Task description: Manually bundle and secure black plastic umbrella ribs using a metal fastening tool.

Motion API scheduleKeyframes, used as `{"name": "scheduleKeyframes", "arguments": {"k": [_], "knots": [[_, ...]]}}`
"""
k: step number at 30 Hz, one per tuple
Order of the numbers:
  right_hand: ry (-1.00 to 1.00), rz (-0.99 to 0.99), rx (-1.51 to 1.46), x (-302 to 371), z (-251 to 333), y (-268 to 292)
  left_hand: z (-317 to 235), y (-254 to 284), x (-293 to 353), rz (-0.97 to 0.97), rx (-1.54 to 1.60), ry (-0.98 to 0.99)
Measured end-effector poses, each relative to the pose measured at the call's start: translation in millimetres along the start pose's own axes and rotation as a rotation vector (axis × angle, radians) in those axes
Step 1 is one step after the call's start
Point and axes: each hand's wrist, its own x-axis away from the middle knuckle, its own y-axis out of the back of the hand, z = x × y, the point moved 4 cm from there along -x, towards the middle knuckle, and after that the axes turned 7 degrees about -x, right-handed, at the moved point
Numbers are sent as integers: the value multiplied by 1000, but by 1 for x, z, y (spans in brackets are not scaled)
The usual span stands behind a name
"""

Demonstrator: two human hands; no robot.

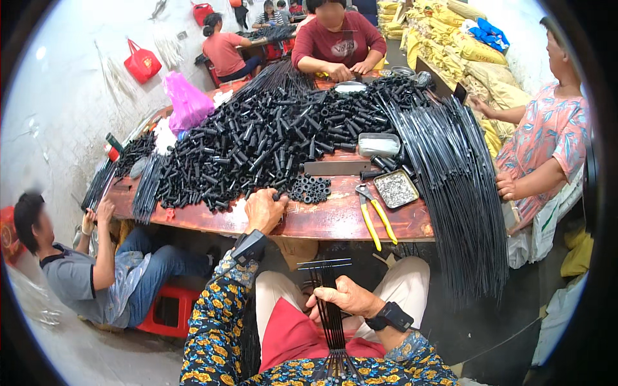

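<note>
My right hand (347,297) is closed around a bundle of thin black rods (330,315) above my lap. The rods stand roughly upright, and a few thin pale rods (325,264) lie crosswise at their upper ends. My left hand (264,210) rests at the table's near edge, its fingers curled on a short black tubular piece (277,195) that is partly hidden. Right beside it lies a cluster of small black rings (310,190). Beyond spreads a large heap of black tubular pieces (257,128).
On the red table (322,219) lie yellow-handled pliers (376,217), a tin of small metal bits (396,188), a clear tub (378,145) and a flat metal bar (338,168). Long black rods (457,193) overhang the right edge. Co-workers sit left (96,270), across (338,45) and right (541,135).
</note>
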Motion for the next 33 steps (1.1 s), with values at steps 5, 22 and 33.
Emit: {"name": "scheduleKeyframes", "arguments": {"k": [5,22,33], "knots": [[18,9,64,-3,7,1,5,1,-1,117,-30,35],[53,-65,207,8,9,-14,-21,25,122,409,1551,320],[51,-9,83,-7,9,-8,-23,-5,155,549,2051,468]]}}
